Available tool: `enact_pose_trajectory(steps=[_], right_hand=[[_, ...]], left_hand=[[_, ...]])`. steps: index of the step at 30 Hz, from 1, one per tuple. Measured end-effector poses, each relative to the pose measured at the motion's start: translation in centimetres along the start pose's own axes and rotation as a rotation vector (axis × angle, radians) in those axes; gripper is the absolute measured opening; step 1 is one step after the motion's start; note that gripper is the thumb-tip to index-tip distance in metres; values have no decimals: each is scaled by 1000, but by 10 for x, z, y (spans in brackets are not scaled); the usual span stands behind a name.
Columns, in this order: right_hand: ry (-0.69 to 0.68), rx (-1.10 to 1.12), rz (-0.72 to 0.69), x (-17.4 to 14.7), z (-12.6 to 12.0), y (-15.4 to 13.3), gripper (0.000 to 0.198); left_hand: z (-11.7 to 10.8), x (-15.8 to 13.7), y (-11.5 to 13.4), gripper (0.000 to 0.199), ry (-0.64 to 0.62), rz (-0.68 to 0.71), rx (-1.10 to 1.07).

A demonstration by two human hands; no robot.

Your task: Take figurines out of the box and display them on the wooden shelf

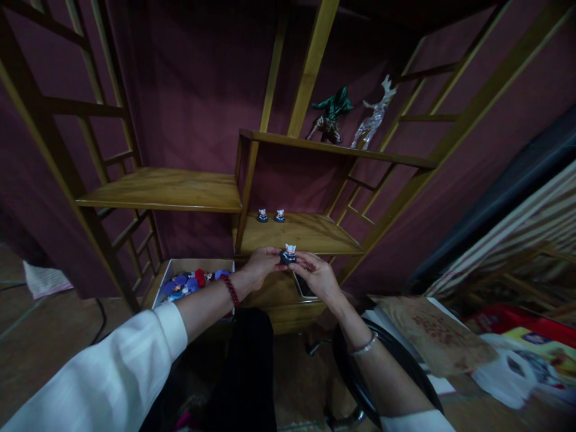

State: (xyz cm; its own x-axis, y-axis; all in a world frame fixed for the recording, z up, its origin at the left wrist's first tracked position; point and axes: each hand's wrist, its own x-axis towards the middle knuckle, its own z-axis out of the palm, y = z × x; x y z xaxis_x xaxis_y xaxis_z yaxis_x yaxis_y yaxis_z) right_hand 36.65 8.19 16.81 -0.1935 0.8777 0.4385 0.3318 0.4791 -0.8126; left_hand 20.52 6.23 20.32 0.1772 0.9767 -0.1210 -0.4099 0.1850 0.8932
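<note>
A small figurine (288, 254), white on top with a dark round base, is held upright between my two hands in front of the low shelf. The fingers of my left hand (265, 264) close on the left side of its base. From the right, my right hand (315, 273) pinches the base with thumb and fingers. Behind them, two similar figurines, a left one (262, 215) and a right one (279, 215), stand side by side on the wooden shelf (310, 234).
An open box (198, 262) of several colourful small figures sits at lower left. A green figure (335, 114) and a clear deer-like statuette (373, 114) stand on the upper shelf. A black round stool (405, 366) is under my right arm; plastic bags (508, 372) lie at right.
</note>
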Motion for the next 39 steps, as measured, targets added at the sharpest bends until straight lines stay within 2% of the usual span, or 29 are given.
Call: enact_pose_trajectory(steps=[18, 25, 35, 39], right_hand=[[27, -23, 52, 22, -16, 23, 34], [103, -107, 37, 29, -23, 24, 33], [98, -83, 97, 46, -30, 34, 38], [109, -80, 94, 53, -33, 41, 38]], left_hand=[[16, 32, 0, 13, 18, 0, 119], [21, 46, -4, 17, 66, 27, 188], [29, 67, -6, 16, 149, 44, 288], [28, 77, -12, 15, 146, 94, 329]])
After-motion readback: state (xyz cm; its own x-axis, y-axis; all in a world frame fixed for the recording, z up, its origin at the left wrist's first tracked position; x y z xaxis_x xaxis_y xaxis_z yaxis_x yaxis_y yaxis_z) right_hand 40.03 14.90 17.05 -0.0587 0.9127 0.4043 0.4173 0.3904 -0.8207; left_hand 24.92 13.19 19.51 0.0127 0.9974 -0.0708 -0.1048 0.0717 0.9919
